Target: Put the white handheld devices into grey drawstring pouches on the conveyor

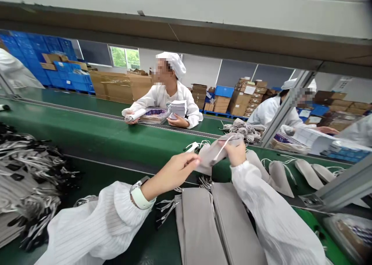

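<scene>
Both my hands hold one grey drawstring pouch (216, 150) above the green conveyor belt (95, 135). My left hand (174, 171) pinches its near left end, a white watch on the wrist. My right hand (236, 153) grips its right end, and a white cord runs across the pouch. Below my hands lie two stacks of flat grey pouches (215, 226) with white cords at their far ends. More grey pouches (290, 172) lie in a row on the belt to the right.
A heap of grey pouches with black tags (27, 179) fills the left. Across the belt a person in white (170, 96) handles boxes; another person in white (279, 110) works at right. A metal frame post (285, 108) slants nearby. Cardboard boxes and blue crates stand behind.
</scene>
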`<action>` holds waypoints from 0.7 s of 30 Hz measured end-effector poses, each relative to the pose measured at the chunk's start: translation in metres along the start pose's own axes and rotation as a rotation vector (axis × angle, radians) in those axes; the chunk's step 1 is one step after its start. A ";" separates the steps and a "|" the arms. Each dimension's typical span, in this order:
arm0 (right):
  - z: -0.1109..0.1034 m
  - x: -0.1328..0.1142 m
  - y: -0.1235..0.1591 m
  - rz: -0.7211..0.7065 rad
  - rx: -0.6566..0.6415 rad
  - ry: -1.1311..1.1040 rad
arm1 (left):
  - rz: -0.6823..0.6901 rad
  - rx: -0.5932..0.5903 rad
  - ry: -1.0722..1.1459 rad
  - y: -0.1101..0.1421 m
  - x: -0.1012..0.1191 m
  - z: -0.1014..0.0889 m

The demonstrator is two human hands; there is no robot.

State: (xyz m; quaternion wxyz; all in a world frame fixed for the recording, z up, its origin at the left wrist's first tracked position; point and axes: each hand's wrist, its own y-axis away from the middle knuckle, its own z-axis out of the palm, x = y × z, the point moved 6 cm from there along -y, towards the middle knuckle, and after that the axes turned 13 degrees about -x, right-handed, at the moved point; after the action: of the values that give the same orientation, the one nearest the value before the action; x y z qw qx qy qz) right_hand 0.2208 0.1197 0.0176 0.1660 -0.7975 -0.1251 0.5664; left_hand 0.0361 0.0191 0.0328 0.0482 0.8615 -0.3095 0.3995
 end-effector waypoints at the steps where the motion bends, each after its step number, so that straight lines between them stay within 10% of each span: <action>1: -0.021 0.012 -0.010 0.062 0.102 0.171 | -0.059 -0.095 -0.070 -0.002 -0.010 0.010; 4: -0.047 0.060 -0.030 0.377 -0.034 0.651 | -0.195 -0.333 -0.272 -0.003 -0.039 0.041; 8: -0.043 0.098 -0.021 0.582 -0.207 0.933 | -0.231 -0.320 -0.367 -0.002 -0.053 0.061; 15: 0.051 0.058 -0.015 -0.005 -0.523 0.773 | -0.115 -0.195 -0.694 0.009 -0.024 0.070; 21: 0.111 0.098 -0.022 0.067 -0.643 0.788 | -0.087 -0.139 -0.826 0.008 -0.019 0.071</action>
State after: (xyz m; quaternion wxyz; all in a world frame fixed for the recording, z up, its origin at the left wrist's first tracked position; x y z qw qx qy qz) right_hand 0.1474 0.1913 -0.0917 -0.0713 -0.9649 -0.1954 0.1603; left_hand 0.0692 -0.0016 -0.0299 -0.0049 0.9562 -0.2926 -0.0037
